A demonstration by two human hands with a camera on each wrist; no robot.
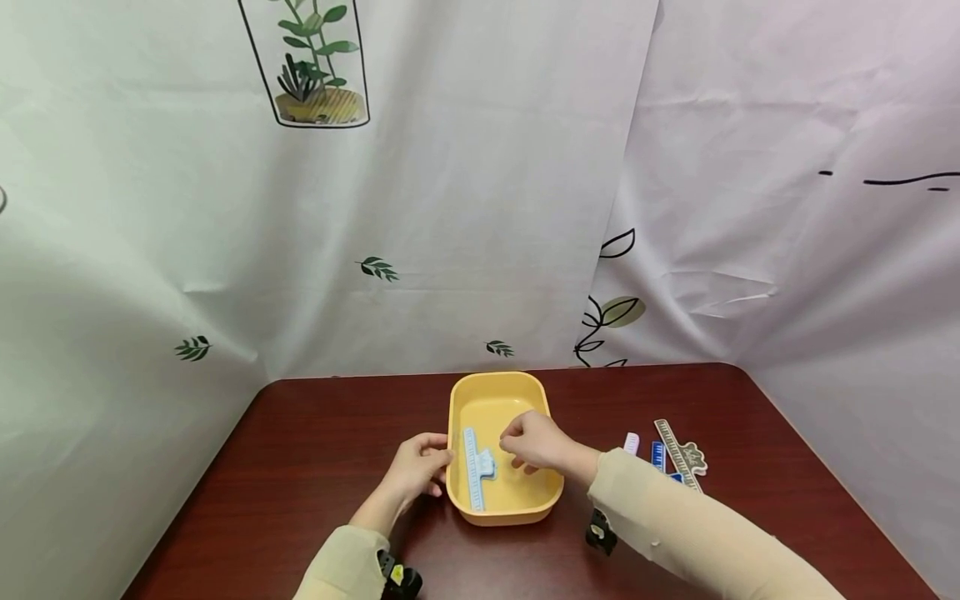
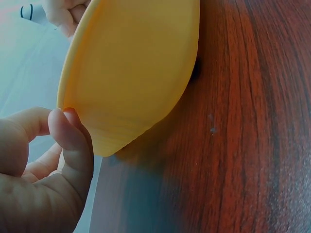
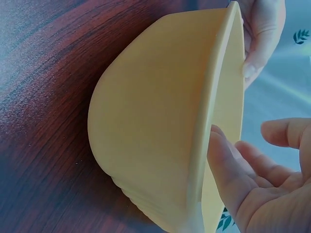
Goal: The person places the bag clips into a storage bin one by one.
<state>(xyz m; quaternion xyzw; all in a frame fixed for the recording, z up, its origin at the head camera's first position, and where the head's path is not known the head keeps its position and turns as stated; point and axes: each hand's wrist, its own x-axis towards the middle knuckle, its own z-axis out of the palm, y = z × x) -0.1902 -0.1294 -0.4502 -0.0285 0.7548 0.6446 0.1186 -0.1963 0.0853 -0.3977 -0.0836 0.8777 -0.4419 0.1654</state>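
Observation:
A yellow plastic basin (image 1: 517,498) stands on the dark red-brown table. Inside it, along the left side, lies a light blue ruler clip (image 1: 474,468) with a small shaped tab. My left hand (image 1: 412,469) pinches the basin's left rim; in the left wrist view, thumb and finger meet at the edge of the basin wall (image 2: 136,58). Above the right half of the basin is my right hand (image 1: 542,442), fingers bent loosely. The right wrist view shows its thumb and fingers apart with nothing between them, beside the rim.
Right of the basin, partly behind the right sleeve, lie a beige ruler clip (image 1: 678,454) with a shaped tab, a blue ruler clip (image 1: 658,456) and a pale pink piece (image 1: 632,442). A white printed curtain (image 1: 465,208) hangs behind the table (image 1: 322,433).

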